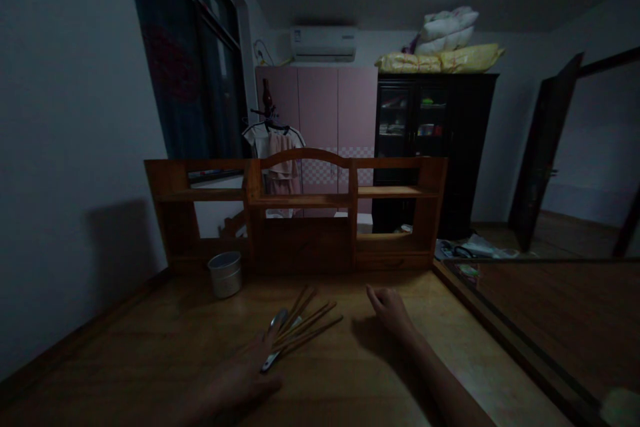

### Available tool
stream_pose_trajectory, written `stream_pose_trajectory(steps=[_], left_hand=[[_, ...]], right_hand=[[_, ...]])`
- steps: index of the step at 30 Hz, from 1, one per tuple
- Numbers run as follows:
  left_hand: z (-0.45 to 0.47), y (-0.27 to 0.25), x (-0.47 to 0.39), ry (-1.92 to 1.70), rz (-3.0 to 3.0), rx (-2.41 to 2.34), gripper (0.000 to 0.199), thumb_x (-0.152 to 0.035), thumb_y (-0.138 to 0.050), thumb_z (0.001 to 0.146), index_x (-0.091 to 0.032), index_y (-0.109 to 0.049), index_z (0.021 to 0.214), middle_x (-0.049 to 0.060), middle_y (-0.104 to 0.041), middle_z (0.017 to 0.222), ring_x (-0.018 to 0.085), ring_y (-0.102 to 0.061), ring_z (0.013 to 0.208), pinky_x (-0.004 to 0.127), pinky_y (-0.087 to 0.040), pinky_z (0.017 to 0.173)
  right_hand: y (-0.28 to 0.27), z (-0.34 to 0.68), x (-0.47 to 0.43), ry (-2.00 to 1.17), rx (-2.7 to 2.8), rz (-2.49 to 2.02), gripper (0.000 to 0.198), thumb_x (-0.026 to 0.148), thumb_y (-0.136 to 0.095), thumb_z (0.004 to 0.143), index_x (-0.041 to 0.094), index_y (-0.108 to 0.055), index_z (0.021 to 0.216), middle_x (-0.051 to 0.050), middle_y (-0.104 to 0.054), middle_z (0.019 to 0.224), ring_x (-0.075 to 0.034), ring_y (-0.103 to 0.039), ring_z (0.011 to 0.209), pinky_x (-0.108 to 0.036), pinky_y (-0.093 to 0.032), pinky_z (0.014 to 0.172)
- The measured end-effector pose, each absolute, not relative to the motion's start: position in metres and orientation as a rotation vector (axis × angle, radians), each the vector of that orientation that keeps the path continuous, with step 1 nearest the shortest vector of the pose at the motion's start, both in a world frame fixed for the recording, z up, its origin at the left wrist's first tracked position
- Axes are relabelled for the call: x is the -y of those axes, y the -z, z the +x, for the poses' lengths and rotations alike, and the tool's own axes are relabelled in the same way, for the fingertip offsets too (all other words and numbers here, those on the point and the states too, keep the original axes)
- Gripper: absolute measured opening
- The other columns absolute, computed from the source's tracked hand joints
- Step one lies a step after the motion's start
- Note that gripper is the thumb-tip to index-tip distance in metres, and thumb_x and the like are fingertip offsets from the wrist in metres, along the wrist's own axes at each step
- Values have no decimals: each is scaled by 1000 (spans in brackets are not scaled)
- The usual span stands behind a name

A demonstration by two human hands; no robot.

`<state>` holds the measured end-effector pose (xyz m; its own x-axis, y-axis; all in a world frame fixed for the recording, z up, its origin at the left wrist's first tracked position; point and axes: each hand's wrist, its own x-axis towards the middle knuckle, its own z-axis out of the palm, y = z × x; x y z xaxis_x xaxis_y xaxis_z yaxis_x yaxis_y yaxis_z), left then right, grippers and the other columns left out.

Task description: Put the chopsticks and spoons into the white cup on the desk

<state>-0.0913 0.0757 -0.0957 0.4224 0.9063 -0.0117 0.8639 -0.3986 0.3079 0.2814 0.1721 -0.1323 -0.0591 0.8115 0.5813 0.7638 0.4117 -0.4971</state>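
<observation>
At the far left of the wooden worktop [150,347] a small metal tin [225,273] stands upright, open at the top, just in front of the low wooden shelf unit [300,213] that runs along the back edge. Nearer the person, the left hand [235,383] lies low on the surface with its fingers spread flat, touching the near end of a loose bundle of chopsticks [305,323] and a metal spoon [274,340] lying among them; it presses on them and grips nothing. The sticks fan out toward the right and lie unevenly, so a sideways push from that flat hand could probably roll or scatter them, and the spoon could slide free. The dim light makes the exact contact hard to judge. To the right, well apart from the bundle, the right hand [390,310] rests on the bare wood, fingers loosely curled and empty. Further right the worktop ends at a raised edge, beyond which a dark door [543,147] stands open.
</observation>
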Motion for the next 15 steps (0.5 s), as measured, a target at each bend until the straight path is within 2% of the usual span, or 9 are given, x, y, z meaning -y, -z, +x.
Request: stream_pose_trajectory(steps=[3, 8, 12, 15], left_hand=[[-87, 96, -69, -194, 2326, -1581, 97, -60, -54, 79, -34, 7, 149, 8, -25, 155, 37, -39, 132, 51, -38, 104], [-86, 98, -63, -243, 2372, -1654, 94, -66, -52, 77, -35, 0, 149, 8, -39, 148, 37, -46, 126, 55, -35, 104], [-84, 97, -62, -202, 2371, -1666, 93, -60, -54, 78, -30, -5, 150, 10, -38, 149, 38, -46, 125, 54, -37, 102], [-75, 93, -59, -130, 2392, -1728, 79, -48, -48, 83, -26, -13, 150, 13, -33, 151, 41, -54, 116, 56, -42, 94]], right_hand=[[133, 281, -172, -73, 1830, -1352, 59, 53, -31, 96, 17, -31, 49, 3, -26, 48, -8, -23, 44, -29, -12, 51], [130, 280, -168, -81, 1842, -1356, 60, 54, -30, 96, 17, -30, 49, 3, -27, 47, -9, -24, 44, -30, -12, 50], [128, 280, -166, -77, 1851, -1357, 60, 54, -30, 96, 17, -32, 49, 2, -29, 46, -9, -27, 44, -30, -13, 51], [128, 280, -167, -71, 1858, -1355, 61, 55, -30, 96, 17, -32, 48, 2, -29, 46, -9, -26, 43, -30, -12, 51]])
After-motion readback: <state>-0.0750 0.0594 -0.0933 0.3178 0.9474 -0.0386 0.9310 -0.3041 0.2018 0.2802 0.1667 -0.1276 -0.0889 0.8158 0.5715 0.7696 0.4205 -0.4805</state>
